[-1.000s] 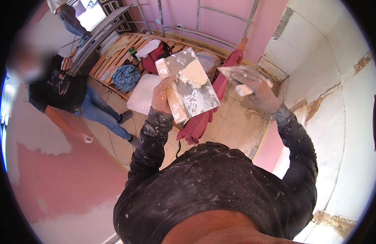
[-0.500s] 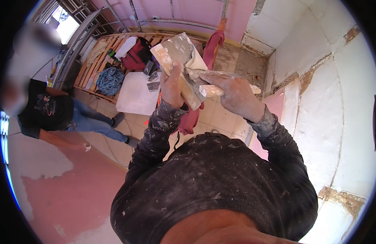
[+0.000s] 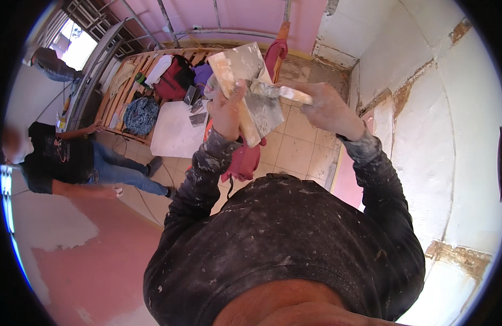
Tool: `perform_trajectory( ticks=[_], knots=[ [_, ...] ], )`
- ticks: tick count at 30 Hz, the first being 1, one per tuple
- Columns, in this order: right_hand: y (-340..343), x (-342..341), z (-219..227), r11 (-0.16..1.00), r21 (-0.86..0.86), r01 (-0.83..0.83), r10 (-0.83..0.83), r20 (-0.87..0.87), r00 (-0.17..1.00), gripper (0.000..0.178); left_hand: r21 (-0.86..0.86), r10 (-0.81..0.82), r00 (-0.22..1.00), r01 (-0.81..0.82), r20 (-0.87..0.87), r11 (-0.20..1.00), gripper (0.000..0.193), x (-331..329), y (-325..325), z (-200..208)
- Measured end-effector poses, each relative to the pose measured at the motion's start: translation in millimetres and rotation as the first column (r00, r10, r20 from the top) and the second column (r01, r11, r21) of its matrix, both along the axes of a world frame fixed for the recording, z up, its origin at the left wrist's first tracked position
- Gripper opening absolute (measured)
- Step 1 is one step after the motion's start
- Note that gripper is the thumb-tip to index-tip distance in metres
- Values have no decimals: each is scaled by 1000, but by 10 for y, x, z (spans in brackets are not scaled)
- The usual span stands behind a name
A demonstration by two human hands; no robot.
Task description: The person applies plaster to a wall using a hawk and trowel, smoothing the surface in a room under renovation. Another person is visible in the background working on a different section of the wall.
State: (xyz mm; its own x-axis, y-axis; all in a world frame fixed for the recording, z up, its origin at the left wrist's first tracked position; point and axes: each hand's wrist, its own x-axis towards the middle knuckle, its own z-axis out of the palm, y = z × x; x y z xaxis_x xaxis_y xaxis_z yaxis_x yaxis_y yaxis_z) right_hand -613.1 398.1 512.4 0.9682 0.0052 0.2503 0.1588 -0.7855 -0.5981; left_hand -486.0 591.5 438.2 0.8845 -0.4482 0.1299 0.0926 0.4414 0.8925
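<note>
My left hand (image 3: 227, 115) is closed around the wooden grip (image 3: 225, 75) of a wide plastering blade. Its grey metal sheet (image 3: 268, 112) is smeared with plaster and tilts away to the right of the grip. My right hand (image 3: 331, 107) is wrapped around a putty knife with a worn, plaster-spotted handle (image 3: 295, 95). The putty knife's coated blade (image 3: 265, 89) lies over the wide sheet, close to my left fingers; whether the two touch is hard to tell. Both my dark sleeves are spattered with plaster.
A slatted wooden platform (image 3: 107, 111) carries a dark red bag (image 3: 172, 81) and a blue bundle (image 3: 140, 116). A white board (image 3: 176, 129) lies beside it. At left stands a person (image 3: 61, 155) in black shirt and jeans. Patched white wall panels (image 3: 424, 146) rise at right.
My right hand has moved right and turned the putty knife. The pale plaster flap on the wide blade no longer shows. The other person's hand now reaches toward the platform.
</note>
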Motion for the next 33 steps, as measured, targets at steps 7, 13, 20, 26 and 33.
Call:
perform_trajectory(
  ticks=[7, 13, 20, 26, 33],
  knots=[
    [28, -20, -193, 989, 139, -46, 57, -74, 996, 57, -37, -3, 999, 2, -36, 999, 37, -31, -100, 120],
    [-211, -375, -223, 884, 434, 174, -44, -293, 955, 43, 7, -62, 994, 63, -93, 998, 31, 250, -8, 103],
    [-386, 16, -731, 992, -60, -115, 130, 504, 854, 51, -239, -494, 777, 432, -390, 870, 43, 308, -176, -180],
    [-628, -88, -1278, 992, -100, -73, 109, 422, 900, 60, -214, -449, 772, 395, -450, 893, 37, 228, -236, -171],
    [-374, -479, -1063, 952, 244, 186, -227, 149, 962, 65, -75, -239, 908, 227, -343, 971, 36, 340, -183, -298]
  ],
)
